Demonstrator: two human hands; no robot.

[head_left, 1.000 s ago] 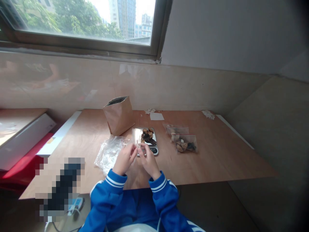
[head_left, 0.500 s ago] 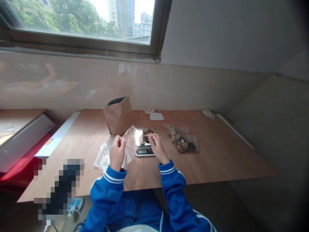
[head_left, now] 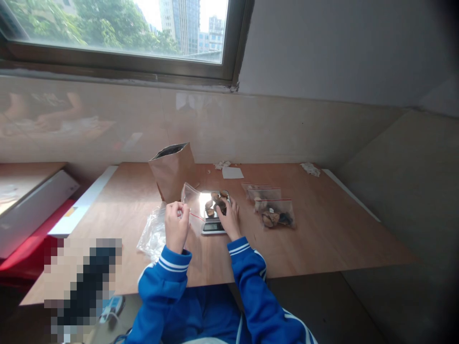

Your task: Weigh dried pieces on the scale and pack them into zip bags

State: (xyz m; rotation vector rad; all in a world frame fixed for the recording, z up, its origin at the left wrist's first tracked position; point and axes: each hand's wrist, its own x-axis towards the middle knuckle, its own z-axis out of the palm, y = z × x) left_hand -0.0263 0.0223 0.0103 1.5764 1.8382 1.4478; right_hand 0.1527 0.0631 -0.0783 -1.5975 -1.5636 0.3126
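My left hand [head_left: 177, 224] is closed in a pinch on the edge of a clear zip bag [head_left: 191, 198] with a red seal line. The bag spreads to the right, up against the digital kitchen scale [head_left: 214, 228]. Several brown, curled dried pieces [head_left: 210, 208], mushroom-like in look, lie on the scale's shiny plate. Over the plate's right side, my right hand [head_left: 231, 220] curls its thumb and fingers round a dark piece among them. Part of the pile is hidden by that hand. More crumpled clear plastic bags [head_left: 152, 234] lie left of my left hand.
Behind the left hand stands an open brown paper bag [head_left: 172, 172]. To the right of the scale lie several filled zip bags [head_left: 276, 215]. White paper [head_left: 232, 172] and crumpled tissue [head_left: 310, 169] sit near the wall. A blurred dark area covers the table's left front.
My right hand has come down onto the pieces on the scale, its fingers now round them. The clear zip bag's upper edge has swung left, while my left hand has shifted slightly right.
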